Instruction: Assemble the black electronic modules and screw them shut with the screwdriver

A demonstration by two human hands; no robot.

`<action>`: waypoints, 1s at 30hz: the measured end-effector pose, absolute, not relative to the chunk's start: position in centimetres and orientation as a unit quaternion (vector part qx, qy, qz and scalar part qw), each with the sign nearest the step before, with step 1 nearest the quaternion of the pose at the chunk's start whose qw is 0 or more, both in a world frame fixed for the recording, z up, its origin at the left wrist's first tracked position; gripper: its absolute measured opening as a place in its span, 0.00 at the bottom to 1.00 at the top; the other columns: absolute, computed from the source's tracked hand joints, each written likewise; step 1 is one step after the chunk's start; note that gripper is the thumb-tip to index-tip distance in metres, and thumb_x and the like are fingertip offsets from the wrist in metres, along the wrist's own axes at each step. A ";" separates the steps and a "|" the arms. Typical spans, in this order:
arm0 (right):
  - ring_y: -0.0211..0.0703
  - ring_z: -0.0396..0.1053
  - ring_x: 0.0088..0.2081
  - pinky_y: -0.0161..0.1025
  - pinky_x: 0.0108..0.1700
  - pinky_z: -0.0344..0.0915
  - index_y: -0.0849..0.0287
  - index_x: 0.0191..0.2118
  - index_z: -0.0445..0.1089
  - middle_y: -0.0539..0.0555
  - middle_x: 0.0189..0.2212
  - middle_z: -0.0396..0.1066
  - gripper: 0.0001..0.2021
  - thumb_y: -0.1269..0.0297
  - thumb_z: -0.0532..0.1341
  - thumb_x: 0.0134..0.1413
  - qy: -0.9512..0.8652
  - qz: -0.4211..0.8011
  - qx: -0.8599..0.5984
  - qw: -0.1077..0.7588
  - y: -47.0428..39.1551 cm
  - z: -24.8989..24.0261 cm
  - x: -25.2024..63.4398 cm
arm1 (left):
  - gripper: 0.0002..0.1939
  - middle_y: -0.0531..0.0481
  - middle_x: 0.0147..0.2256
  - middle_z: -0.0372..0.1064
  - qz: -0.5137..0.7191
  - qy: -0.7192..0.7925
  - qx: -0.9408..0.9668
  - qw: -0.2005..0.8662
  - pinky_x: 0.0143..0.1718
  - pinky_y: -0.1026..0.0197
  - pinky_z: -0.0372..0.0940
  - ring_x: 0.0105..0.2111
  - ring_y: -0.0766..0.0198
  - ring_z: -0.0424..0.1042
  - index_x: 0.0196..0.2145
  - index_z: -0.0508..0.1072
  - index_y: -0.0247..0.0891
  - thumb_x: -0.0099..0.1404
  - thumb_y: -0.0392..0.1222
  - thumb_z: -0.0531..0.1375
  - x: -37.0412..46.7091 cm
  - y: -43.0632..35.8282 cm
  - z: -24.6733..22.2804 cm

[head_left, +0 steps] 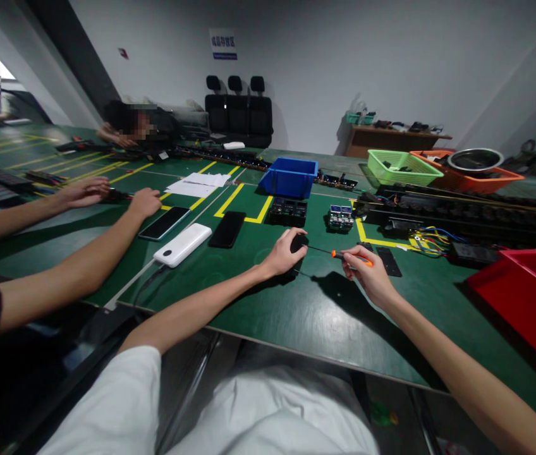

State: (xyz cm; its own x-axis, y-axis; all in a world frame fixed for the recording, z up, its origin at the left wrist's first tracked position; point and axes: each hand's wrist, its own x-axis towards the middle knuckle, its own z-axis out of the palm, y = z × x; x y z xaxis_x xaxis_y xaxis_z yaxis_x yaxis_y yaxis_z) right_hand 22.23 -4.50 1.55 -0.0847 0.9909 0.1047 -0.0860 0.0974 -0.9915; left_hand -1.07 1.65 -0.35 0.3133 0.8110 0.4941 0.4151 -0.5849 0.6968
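My left hand (287,253) is closed round a small black part (299,244) on the green table, and the fingers hide much of it. In my right hand (367,273) is a screwdriver (338,254) with an orange and black handle. Its thin shaft points left, and the tip reaches the black part; whether it sits in a screw I cannot tell. Beyond my hands stand a black module (287,212) and a silver-and-black module (341,217) with blue tops. Flat black plates (389,261) lie just past my right hand.
A red bin (528,297) stands at the right, a blue bin (289,177) behind the modules. Left of my hands lie a dark phone (227,229), a white power bank (183,244) and another phone (165,224). A co-worker's hands (145,203) work beside them. Wires (432,240) lie right.
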 end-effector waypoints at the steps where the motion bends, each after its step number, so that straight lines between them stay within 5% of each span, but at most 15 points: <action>1: 0.33 0.62 0.23 0.32 0.24 0.58 0.58 0.34 0.69 0.48 0.24 0.67 0.10 0.58 0.67 0.51 -0.526 0.515 -0.432 0.521 -4.5 1.6 22.2 | 0.16 0.47 0.45 0.65 0.434 0.393 0.778 0.228 0.50 0.58 0.61 0.46 0.60 0.67 0.49 0.66 0.39 0.63 0.39 0.58 -1.1 1.7 -0.4; 30: 0.35 0.63 0.24 0.33 0.25 0.59 0.58 0.36 0.71 0.49 0.24 0.68 0.10 0.57 0.66 0.53 -0.565 0.475 -0.441 0.511 -4.3 1.2 22.5 | 0.15 0.47 0.45 0.66 0.428 0.394 0.778 0.237 0.49 0.58 0.61 0.45 0.60 0.67 0.49 0.66 0.39 0.63 0.39 0.58 -1.2 2.0 -0.6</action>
State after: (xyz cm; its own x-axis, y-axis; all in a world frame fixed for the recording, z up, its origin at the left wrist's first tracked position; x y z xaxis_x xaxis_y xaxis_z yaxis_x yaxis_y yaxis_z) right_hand 22.47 -4.34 1.23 -0.0891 0.9834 0.1580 0.0122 0.1597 -0.9871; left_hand -1.20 1.99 -0.61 0.3233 0.8158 0.4795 0.4099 -0.5774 0.7061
